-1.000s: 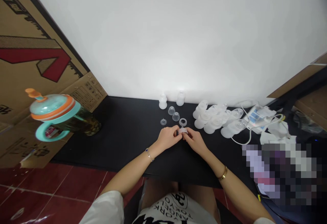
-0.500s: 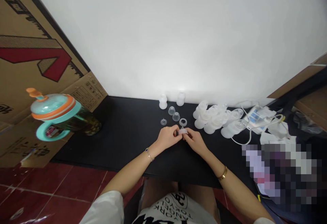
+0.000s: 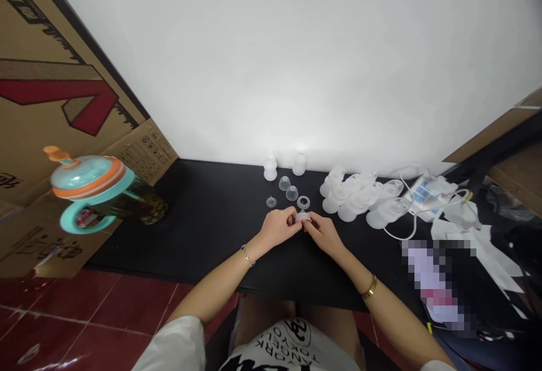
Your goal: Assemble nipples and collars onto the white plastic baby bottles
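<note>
My left hand [image 3: 278, 226] and my right hand [image 3: 324, 232] meet over the black table. Both have their fingers closed around a baby bottle nipple in a white collar ring [image 3: 302, 216], its tip pointing up. Just beyond it lies a loose white collar ring [image 3: 303, 202]. To the left of that is a clear nipple [image 3: 271, 202], lying on its own. Two clear dome caps [image 3: 292, 193] sit close together behind my left hand. Farther back, near the wall, stand two white bottle bodies [image 3: 270, 169] without caps.
Several capped baby bottles [image 3: 355, 199] crowd the table to the right. Beside them are a white power strip with a cable [image 3: 425, 199] and white papers [image 3: 470, 230]. A large lidded drinking jug [image 3: 97, 190] stands left, before cardboard boxes [image 3: 29, 213]. The wall [image 3: 271, 66] borders the back.
My hands have stayed almost still, with the nipple and collar ring between them. At the lower right, the pixelated patch is smaller and more white paper shows.
</note>
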Demonstrator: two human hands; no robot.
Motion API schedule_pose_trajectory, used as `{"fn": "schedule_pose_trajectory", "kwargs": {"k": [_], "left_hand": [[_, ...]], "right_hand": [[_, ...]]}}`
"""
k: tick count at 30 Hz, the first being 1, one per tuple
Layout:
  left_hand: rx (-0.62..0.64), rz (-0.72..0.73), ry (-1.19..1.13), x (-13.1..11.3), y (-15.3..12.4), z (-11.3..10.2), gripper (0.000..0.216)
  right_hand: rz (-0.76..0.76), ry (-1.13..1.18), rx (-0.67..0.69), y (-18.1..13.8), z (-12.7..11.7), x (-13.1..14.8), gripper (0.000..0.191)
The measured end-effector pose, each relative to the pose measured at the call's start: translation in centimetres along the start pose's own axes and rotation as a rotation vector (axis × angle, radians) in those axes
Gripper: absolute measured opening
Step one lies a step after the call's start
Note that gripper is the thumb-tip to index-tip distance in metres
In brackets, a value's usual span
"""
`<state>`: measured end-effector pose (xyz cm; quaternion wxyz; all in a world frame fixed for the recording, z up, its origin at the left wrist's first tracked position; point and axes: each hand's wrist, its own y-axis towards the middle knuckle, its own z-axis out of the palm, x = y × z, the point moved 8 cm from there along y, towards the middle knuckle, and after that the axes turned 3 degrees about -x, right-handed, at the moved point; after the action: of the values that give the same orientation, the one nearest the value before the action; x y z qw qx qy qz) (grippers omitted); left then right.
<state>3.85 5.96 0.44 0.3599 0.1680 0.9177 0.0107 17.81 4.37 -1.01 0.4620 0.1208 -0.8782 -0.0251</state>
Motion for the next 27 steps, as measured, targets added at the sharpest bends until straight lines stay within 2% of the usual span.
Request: {"fn": "schedule_pose_trajectory", "kwargs": {"k": [27], "left_hand": [[0.004, 0.008, -0.049, -0.21, -0.04, -0.17, 0.015]], "right_hand": [[0.019, -0.018, -0.007, -0.11, -0.1, 0.14, 0.035]]}}
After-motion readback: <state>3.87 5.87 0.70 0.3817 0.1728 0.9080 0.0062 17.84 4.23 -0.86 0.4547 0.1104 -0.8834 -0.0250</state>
